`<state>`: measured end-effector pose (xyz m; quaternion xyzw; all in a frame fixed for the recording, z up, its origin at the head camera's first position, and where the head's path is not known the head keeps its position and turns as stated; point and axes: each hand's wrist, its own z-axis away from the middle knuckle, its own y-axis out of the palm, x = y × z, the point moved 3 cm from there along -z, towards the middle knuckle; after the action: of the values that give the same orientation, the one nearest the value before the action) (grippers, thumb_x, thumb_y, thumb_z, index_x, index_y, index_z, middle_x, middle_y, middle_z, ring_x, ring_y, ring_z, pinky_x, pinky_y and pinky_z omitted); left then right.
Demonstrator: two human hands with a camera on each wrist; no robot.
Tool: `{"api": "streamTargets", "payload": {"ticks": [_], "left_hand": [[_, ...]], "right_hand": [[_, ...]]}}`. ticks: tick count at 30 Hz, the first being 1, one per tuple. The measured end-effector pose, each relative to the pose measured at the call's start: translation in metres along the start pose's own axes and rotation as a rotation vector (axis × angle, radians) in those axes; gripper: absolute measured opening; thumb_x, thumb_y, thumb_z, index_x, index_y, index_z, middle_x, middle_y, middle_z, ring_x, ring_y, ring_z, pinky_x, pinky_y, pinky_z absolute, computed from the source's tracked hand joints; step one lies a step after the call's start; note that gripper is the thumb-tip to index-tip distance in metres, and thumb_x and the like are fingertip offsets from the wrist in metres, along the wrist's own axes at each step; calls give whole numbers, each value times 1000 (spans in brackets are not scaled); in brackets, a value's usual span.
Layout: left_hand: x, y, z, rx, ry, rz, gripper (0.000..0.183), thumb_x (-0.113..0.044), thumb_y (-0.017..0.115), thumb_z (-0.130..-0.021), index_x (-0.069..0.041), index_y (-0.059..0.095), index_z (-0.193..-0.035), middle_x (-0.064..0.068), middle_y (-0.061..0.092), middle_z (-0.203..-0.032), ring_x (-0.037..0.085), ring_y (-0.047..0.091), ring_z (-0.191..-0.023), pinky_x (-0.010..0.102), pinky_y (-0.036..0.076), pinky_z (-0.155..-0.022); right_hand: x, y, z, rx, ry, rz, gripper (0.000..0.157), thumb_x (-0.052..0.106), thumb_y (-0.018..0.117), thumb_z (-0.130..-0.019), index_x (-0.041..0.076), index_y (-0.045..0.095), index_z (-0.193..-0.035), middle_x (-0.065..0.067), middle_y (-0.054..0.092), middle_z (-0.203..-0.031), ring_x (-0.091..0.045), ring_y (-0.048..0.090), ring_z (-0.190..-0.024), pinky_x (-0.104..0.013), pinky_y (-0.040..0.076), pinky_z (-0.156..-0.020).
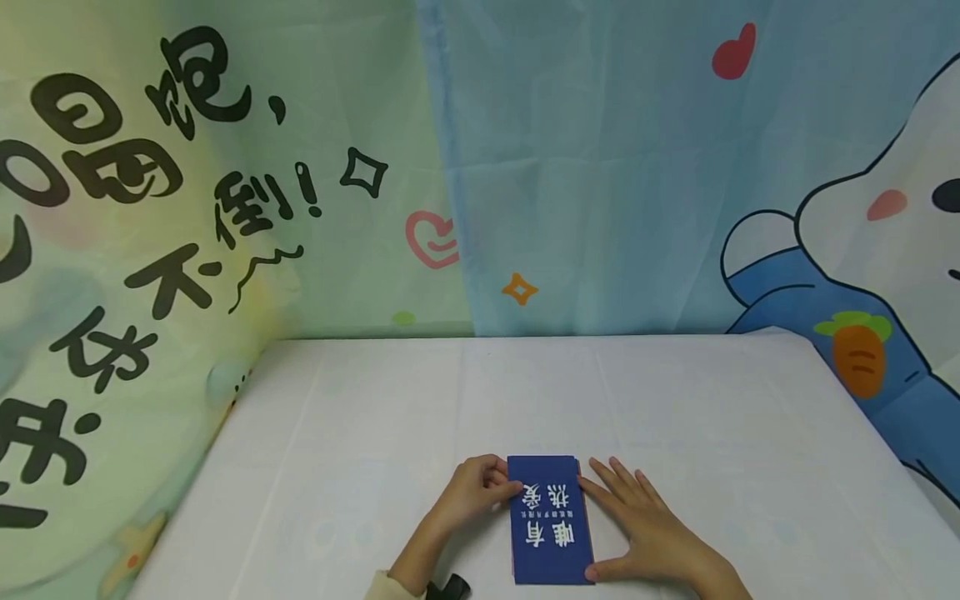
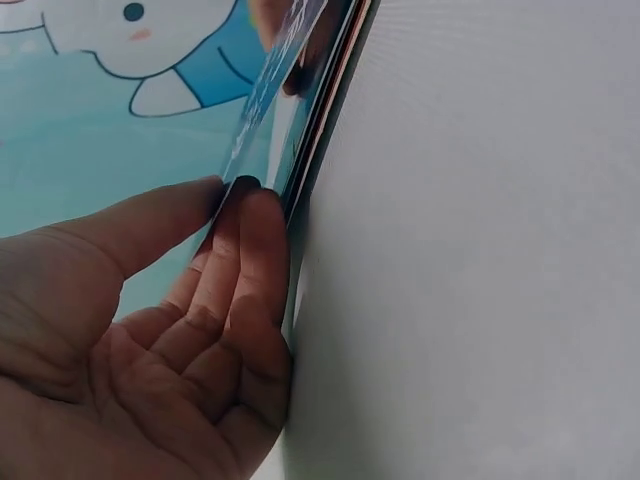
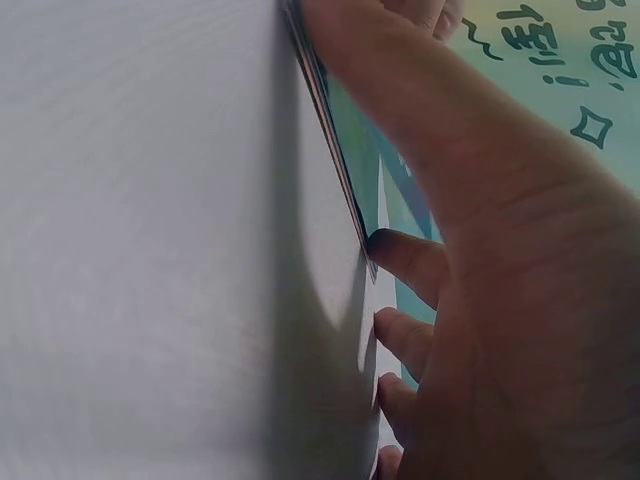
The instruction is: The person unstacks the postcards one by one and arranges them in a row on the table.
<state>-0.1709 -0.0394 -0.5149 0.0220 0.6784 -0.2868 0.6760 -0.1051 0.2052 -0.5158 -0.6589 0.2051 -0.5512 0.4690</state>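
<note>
A dark blue booklet (image 1: 550, 562) with large white characters lies flat on the white-covered table (image 1: 375, 417), the print upside down in the head view. At its left edge my left hand (image 1: 477, 493) pinches the cover (image 2: 262, 105) between thumb and fingers. The left wrist view shows that cover standing slightly apart from the thin layers beneath. On the opposite side my right hand (image 1: 652, 527) is spread, its thumb at the near right corner and its index fingertip at the right edge. Its other fingers (image 3: 400, 335) rest on the cloth beyond the booklet.
Behind the table hangs a printed curtain (image 1: 585, 167), blue with hearts and a white cartoon animal on the right. Its left part is yellow-green with large black characters. A dark wrist device (image 1: 450, 587) shows beside the left forearm at the bottom edge.
</note>
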Motion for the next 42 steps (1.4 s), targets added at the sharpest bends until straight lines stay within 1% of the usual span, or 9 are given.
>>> {"api": "streamTargets", "payload": {"ticks": [4,10,15,19,25,31,34,38,42], "left_hand": [[2,-3,0,9,-20,74,16,-10,72,-88,2,62,-90,8,71,-77,4,57,-62,16,47,-54],[8,-5,0,33,-75,260,17,-8,64,-94,6,56,-99,4,65,-73,8,58,-52,20,52,-50],[7,-10,1,6,-106,330,22,-11,63,-94,7,56,-104,1,63,-72,10,59,-52,23,53,-47],[5,-15,2,-35,-107,332,24,-13,63,-95,8,57,-105,4,66,-75,10,61,-57,23,53,-47],[5,-27,0,-132,-84,303,28,-15,64,-95,9,59,-108,12,72,-83,7,62,-60,20,51,-47],[2,-44,-3,-237,-66,308,26,-14,65,-94,9,59,-106,12,73,-82,6,65,-61,17,48,-46],[1,-54,-6,-283,-63,306,26,-13,65,-94,10,59,-105,11,72,-80,5,64,-59,17,47,-44],[0,-64,-10,-316,-77,284,26,-13,65,-94,9,59,-105,8,72,-77,5,62,-57,17,46,-43],[-3,-72,-12,-328,-95,286,22,-10,65,-94,8,60,-104,6,70,-76,7,61,-56,18,45,-43]], "right_hand": [[-1,0,0,-6,-5,-4,116,80,73,-54,17,43,-147,-14,28,-158,-45,14,-145,-18,-24,-106],[-3,2,0,-12,-20,-4,114,77,75,-56,19,42,-148,-14,27,-158,-44,14,-145,-23,-23,-107],[-5,4,0,-32,-34,4,113,77,74,-56,19,42,-148,-14,29,-158,-42,14,-146,-25,-22,-109],[-6,5,1,-31,-38,1,112,76,74,-57,19,41,-148,-15,28,-158,-38,11,-147,-26,-22,-110],[-6,5,1,-24,-42,-3,113,77,74,-58,20,40,-149,-15,28,-158,-41,12,-146,-26,-23,-110],[-6,5,-1,1,3,-16,116,79,72,-55,21,40,-149,-13,25,-159,-42,11,-146,-38,-22,-114],[-6,6,-2,5,15,-25,116,79,73,-54,21,40,-149,-13,25,-160,-43,10,-146,-40,-21,-114],[-7,6,-1,9,15,-33,115,77,74,-55,20,40,-149,-14,25,-159,-44,9,-146,-36,-23,-112],[-7,5,-1,7,13,-35,115,77,74,-56,21,40,-149,-13,24,-160,-44,9,-146,-40,-22,-113]]}}
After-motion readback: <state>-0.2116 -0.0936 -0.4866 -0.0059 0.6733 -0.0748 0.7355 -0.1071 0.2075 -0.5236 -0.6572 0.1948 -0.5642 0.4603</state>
